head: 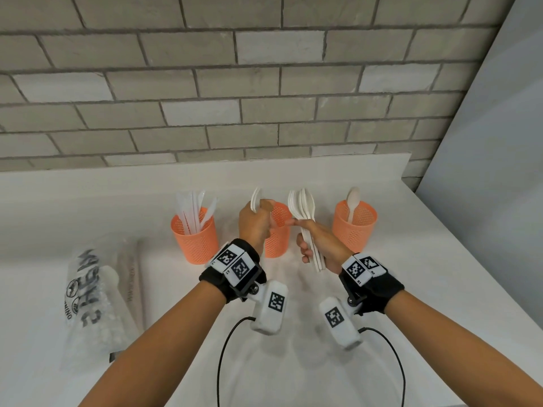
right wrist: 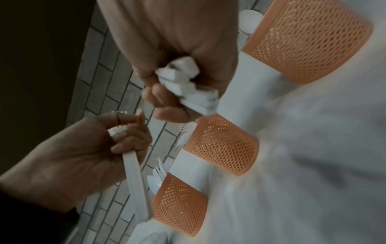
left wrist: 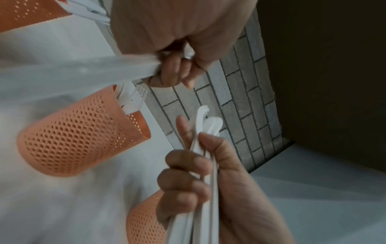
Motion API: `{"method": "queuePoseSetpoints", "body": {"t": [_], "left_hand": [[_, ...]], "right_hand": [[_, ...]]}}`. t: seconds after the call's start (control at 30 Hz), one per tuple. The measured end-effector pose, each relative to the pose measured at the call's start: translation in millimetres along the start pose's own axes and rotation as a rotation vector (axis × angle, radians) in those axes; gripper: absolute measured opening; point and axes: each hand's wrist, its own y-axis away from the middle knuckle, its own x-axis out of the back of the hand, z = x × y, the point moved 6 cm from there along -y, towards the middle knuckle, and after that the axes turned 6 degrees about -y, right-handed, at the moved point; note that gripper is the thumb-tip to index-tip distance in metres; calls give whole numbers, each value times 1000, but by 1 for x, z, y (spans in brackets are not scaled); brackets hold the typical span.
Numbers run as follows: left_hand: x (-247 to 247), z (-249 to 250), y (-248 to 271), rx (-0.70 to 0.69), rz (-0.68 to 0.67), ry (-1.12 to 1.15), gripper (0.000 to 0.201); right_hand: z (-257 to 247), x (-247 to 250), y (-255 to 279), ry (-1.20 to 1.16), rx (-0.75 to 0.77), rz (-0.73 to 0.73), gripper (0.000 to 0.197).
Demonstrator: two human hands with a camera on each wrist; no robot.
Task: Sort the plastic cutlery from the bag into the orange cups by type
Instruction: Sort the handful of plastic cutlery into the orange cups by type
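Three perforated orange cups are set in a row on the white counter (head: 323,362), near the grey brick wall (head: 264,83). The left cup (head: 196,239) holds white plastic knives (head: 192,212). The middle cup (head: 277,230) is partly hidden behind the hands; forks (left wrist: 133,99) are seen standing in it from the left wrist view. The right cup (head: 354,227) holds one spoon (head: 351,204).

The left hand (head: 255,224) is raised in front of the middle cup, its fingers curled round a single white piece of cutlery (head: 255,199) whose head projects above the fist. Whether that piece is a fork or a spoon cannot be told.

The right hand (head: 320,245) is held just beside the left hand, the fingertips of the two nearly touching. A bundle of white cutlery (head: 304,207) is gripped in it, fingers wrapped round the handles and heads pointing up; one fork and several spoons are distinguishable in the left wrist view.

The clear printed plastic bag (head: 97,298) lies flat on the counter, left of the cups.
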Motion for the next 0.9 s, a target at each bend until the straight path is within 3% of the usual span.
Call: {"method": "queuePoseSetpoints", "body": {"t": [0.43, 0.9], "left_hand": [[-21, -3, 15, 29, -218, -20, 22], [-8, -4, 12, 13, -87, 114, 23]], "right_hand": [[-3, -15, 7, -164, -74, -150, 28], [-5, -18, 3, -139, 15, -114, 26]]}}
